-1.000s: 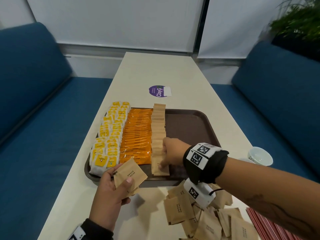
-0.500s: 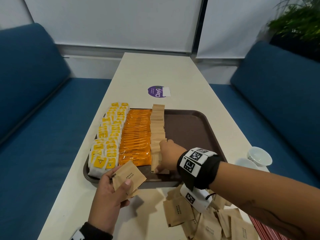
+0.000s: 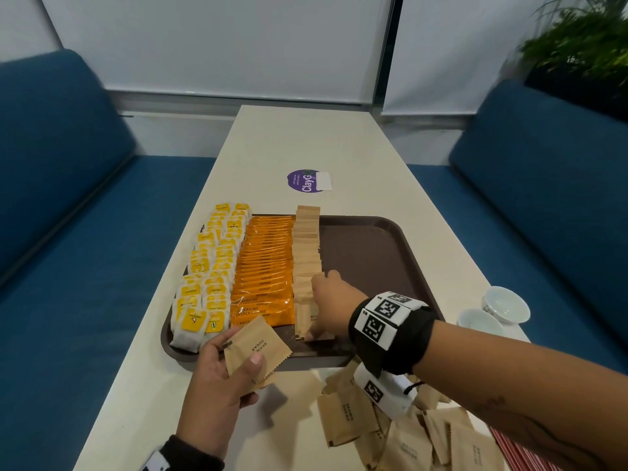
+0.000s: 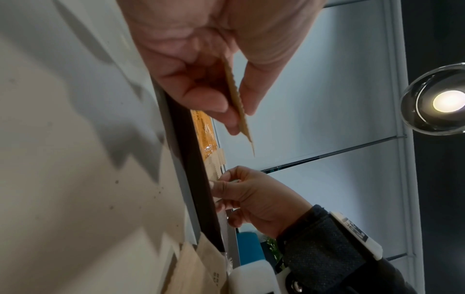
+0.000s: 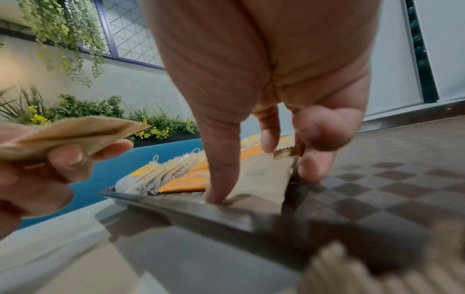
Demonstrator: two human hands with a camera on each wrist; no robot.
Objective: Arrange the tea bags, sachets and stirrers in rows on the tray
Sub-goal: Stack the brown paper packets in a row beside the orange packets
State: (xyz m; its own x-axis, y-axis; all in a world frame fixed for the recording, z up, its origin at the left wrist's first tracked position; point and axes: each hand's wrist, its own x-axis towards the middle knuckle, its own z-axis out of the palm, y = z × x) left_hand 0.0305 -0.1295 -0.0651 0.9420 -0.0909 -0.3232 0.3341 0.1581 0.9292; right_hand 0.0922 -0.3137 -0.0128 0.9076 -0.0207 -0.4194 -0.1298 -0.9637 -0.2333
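A brown tray [image 3: 373, 239] holds a double row of yellow tea bags [image 3: 210, 266], a row of orange coffee sachets [image 3: 265, 266] and a row of brown sugar sachets [image 3: 306, 246]. My right hand [image 3: 316, 311] is at the near end of the brown row. Its thumb [image 5: 219, 179] and fingers pinch the nearest sachet [image 5: 261, 175], which leans against the row. My left hand [image 3: 239, 350] hovers over the tray's near edge and grips a few brown sugar sachets [image 3: 258, 345] between thumb and fingers [image 4: 226, 111].
A loose pile of brown sachets [image 3: 390, 433] lies on the table under my right wrist. Red-striped stirrers [image 3: 523, 453] lie at the bottom right, and two white cups [image 3: 503, 305] stand beside the tray. Blue sofas flank the table.
My right hand has edged slightly farther along the brown row with the nearest sachet. My left hand keeps its sachets in the same place.
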